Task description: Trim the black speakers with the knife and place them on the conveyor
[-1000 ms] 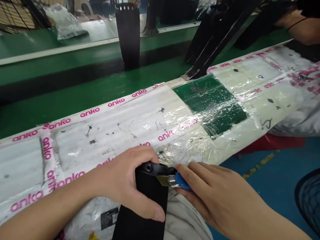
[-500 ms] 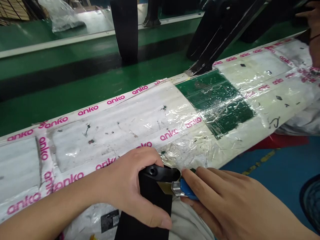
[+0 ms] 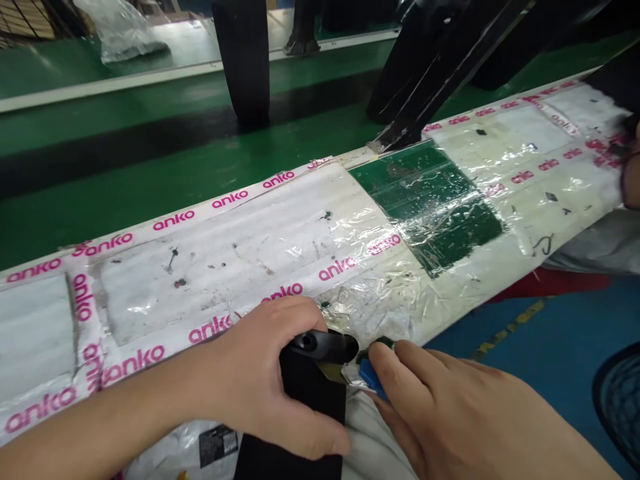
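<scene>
My left hand [image 3: 260, 373] is wrapped round the top end of a long black plastic part [image 3: 305, 393] held at the near edge of the workbench. My right hand [image 3: 450, 413] pinches a blue-handled utility knife [image 3: 370, 375]. Its short blade [image 3: 333, 372] lies against the right edge of the black part, just below the part's rounded top with a hole. The lower end of the black part runs out of view at the bottom.
The bench top [image 3: 240, 247] is covered in white foam, clear film and pink "anko" tape, with a bare green patch [image 3: 430, 200]. Behind it runs a green conveyor [image 3: 125, 173] carrying black upright parts [image 3: 245, 60]. Another person's hand [image 3: 631, 173] shows at the right edge. Blue floor lies to the right.
The knife has moved slightly up and in toward the black part, so less of its blade shows. The other person's hand at the right has dropped lower.
</scene>
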Available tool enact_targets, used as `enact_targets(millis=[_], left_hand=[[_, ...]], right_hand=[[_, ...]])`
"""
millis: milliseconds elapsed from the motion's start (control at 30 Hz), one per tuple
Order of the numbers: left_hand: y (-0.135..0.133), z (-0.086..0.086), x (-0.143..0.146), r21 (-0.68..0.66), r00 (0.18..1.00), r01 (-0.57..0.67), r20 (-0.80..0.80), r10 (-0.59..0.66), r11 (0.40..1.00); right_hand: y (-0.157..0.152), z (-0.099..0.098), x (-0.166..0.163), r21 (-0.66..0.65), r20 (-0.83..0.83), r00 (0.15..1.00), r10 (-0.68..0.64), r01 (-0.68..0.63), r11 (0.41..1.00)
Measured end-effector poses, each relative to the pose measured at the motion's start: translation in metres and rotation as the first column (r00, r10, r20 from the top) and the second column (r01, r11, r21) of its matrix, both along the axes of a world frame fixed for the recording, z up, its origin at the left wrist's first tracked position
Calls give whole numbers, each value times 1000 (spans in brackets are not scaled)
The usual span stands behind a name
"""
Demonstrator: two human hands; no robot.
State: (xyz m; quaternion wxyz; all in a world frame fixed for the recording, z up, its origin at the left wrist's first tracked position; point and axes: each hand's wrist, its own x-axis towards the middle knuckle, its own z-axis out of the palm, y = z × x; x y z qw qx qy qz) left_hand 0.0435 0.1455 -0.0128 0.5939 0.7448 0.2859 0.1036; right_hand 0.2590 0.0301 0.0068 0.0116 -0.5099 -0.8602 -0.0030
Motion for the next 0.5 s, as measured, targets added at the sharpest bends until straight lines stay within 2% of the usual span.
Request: enact_targets(millis=[267, 367, 433, 500], left_hand=[[0, 10, 7, -3, 997, 24, -71, -24, 1000], [-1, 12, 7, 3, 991, 23, -133, -23, 1000], [-3, 13, 7, 32, 988, 15, -156, -10, 999], [-6, 13, 7, 75, 987, 9, -163, 4, 997]], right_hand=[[11, 15, 5, -137, -51, 999, 7, -14, 990], [-3, 15, 1, -214, -131, 978, -164, 134, 968], [-13, 13, -1, -257, -205, 927, -313, 258, 931], [-19, 14, 3, -308, -281, 869, -408, 321, 896]])
